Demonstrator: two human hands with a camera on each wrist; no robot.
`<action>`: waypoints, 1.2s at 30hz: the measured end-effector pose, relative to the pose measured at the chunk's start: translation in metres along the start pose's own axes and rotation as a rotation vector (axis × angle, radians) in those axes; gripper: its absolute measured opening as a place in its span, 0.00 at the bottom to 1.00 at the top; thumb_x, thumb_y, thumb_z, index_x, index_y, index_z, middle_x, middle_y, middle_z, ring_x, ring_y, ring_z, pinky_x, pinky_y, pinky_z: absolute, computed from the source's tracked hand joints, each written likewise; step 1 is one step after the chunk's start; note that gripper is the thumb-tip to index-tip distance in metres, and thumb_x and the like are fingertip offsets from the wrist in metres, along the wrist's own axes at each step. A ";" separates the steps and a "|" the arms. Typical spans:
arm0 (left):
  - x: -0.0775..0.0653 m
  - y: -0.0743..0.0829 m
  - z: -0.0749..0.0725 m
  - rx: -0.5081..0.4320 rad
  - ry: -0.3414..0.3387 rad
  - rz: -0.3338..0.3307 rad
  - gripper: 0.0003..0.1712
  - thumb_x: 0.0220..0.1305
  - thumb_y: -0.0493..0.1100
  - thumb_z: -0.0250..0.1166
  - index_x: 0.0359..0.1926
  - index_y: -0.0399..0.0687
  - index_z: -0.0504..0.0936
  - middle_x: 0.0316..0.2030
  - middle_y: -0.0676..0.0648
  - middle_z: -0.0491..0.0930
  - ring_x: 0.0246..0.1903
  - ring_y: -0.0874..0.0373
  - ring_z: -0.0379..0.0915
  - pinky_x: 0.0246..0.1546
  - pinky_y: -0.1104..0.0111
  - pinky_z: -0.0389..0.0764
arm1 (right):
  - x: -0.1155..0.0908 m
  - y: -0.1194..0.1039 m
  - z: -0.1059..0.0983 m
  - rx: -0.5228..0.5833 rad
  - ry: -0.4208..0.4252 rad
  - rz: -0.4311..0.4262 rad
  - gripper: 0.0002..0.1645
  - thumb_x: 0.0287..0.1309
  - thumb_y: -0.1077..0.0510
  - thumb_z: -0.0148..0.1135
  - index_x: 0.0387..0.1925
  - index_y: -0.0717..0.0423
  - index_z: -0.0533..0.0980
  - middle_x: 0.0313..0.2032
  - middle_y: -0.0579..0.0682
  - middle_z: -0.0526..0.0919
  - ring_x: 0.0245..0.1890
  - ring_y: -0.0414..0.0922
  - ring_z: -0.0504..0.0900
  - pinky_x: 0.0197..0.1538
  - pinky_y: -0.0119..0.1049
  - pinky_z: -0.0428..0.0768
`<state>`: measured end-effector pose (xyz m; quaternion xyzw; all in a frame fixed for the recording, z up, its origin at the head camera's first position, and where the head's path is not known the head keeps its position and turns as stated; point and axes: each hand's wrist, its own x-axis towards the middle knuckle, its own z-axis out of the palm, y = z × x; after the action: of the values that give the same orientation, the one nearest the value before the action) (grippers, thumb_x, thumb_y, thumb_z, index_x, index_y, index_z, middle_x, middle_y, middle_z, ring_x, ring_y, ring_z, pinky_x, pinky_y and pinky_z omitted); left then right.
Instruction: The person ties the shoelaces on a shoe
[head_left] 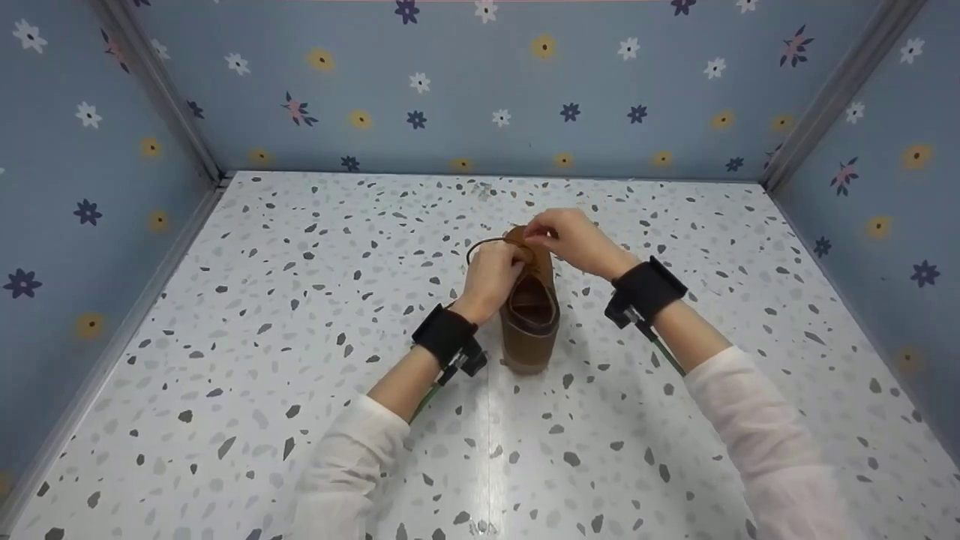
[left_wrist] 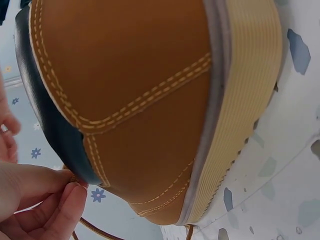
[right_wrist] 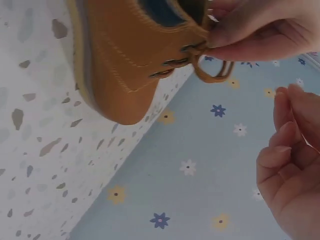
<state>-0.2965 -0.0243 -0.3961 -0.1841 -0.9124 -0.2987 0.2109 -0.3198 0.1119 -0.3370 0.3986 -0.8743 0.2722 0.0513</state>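
A tan lace-up shoe (head_left: 529, 349) with a dark lining stands on the speckled surface, heel toward me, toe toward the back wall. At its lacing, my left hand (head_left: 493, 279) pinches the brown shoelace (right_wrist: 215, 78) between thumb and finger. A loop of the lace hangs from that pinch in the right wrist view, and another stretch arcs left of the toe in the head view. My right hand (head_left: 576, 238) hovers by the toe, apart from the left hand. Its fingers (right_wrist: 275, 160) are loosely bent, with no lace visible between them.
Blue flowered panels (head_left: 480, 82) enclose the white speckled surface (head_left: 300, 300) at the back and both sides. Metal posts (head_left: 161, 90) stand at the back corners. Each wrist wears a black strap (head_left: 649, 289) with a small camera and a green cable.
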 end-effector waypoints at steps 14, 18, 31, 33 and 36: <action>-0.004 0.000 -0.002 -0.034 0.063 -0.062 0.04 0.41 0.36 0.54 0.24 0.47 0.69 0.20 0.53 0.69 0.20 0.65 0.63 0.18 0.76 0.63 | -0.003 0.019 0.013 0.034 -0.195 0.027 0.11 0.35 0.60 0.53 0.29 0.53 0.71 0.24 0.47 0.69 0.23 0.38 0.65 0.24 0.29 0.63; -0.006 0.001 -0.002 -0.059 0.103 -0.044 0.05 0.41 0.36 0.54 0.24 0.46 0.68 0.19 0.53 0.68 0.20 0.65 0.62 0.17 0.76 0.62 | -0.001 0.020 0.018 0.010 -0.165 -0.033 0.10 0.35 0.60 0.54 0.28 0.53 0.72 0.22 0.49 0.68 0.21 0.40 0.62 0.22 0.29 0.61; 0.005 -0.036 0.015 -0.058 0.195 -0.154 0.18 0.42 0.50 0.50 0.34 0.47 0.63 0.30 0.50 0.59 0.28 0.59 0.58 0.19 0.71 0.63 | 0.002 0.020 0.022 0.013 -0.096 -0.007 0.04 0.35 0.59 0.54 0.20 0.54 0.72 0.20 0.46 0.66 0.22 0.38 0.61 0.23 0.29 0.61; 0.001 -0.033 0.004 -0.036 0.182 -0.192 0.22 0.42 0.52 0.50 0.38 0.46 0.61 0.32 0.49 0.56 0.30 0.57 0.56 0.20 0.70 0.62 | 0.003 0.021 0.023 0.010 -0.088 -0.005 0.04 0.35 0.59 0.54 0.20 0.54 0.72 0.21 0.45 0.67 0.22 0.38 0.61 0.24 0.29 0.62; -0.004 -0.032 -0.004 0.005 0.124 -0.238 0.25 0.43 0.53 0.48 0.41 0.44 0.60 0.34 0.49 0.57 0.32 0.56 0.54 0.24 0.72 0.61 | 0.003 0.022 0.024 0.003 -0.079 -0.013 0.04 0.35 0.58 0.54 0.20 0.54 0.71 0.21 0.44 0.67 0.23 0.37 0.62 0.24 0.28 0.62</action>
<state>-0.3065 -0.0522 -0.4105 -0.0552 -0.9137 -0.3300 0.2305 -0.3349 0.1087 -0.3661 0.4145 -0.8727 0.2572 0.0180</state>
